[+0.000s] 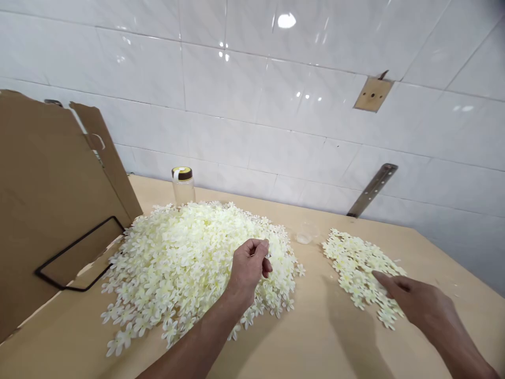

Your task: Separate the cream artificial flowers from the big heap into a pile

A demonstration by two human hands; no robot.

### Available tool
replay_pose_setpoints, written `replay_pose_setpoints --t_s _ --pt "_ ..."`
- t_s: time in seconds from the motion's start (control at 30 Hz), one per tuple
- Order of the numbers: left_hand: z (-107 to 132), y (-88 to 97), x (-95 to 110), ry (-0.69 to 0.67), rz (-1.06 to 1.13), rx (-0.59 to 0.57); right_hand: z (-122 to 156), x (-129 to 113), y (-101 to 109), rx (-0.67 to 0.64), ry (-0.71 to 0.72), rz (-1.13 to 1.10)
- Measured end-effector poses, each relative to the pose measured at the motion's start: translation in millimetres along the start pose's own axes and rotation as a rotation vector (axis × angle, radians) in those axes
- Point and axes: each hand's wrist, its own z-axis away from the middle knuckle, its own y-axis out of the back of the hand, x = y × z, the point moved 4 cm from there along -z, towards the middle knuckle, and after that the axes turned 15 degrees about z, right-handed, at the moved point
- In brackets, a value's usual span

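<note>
My left hand (250,266) hovers over the right side of a large heap of pale yellow-white artificial flowers (189,252). Thumb and fingers are pinched together; whatever is between them is hidden or too small to name. To the right, my right hand (422,302) reaches over a smaller, flatter spread of the same flowers (355,258). Its index finger stretches out at the flowers' near edge, and no held object shows in it. Whether the fingertip touches a flower, I cannot tell.
A clear jar (183,189) with a dark and yellow lid stands behind the heap. A brown cardboard box (51,200) and a black wire frame (74,247) are at left. Small clear plastic pieces (305,234) lie between the piles. A metal bracket (373,189) leans against the tiled wall.
</note>
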Motion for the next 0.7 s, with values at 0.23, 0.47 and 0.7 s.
replay_pose_setpoints --t_s 0.23,0.47,0.7 --pt "14 -16.0 -18 0.174 -0.11 -0.263 26 -89 -39 -0.303 0.115 -0.432" --pt "13 -17.1 -16 0.144 -0.108 -0.257 36 -155 -74 -0.512 0.217 -0.71" --pt "10 -12.7 -13 0.159 0.007 -0.195 32 -158 -84 -0.51 0.209 -0.799"
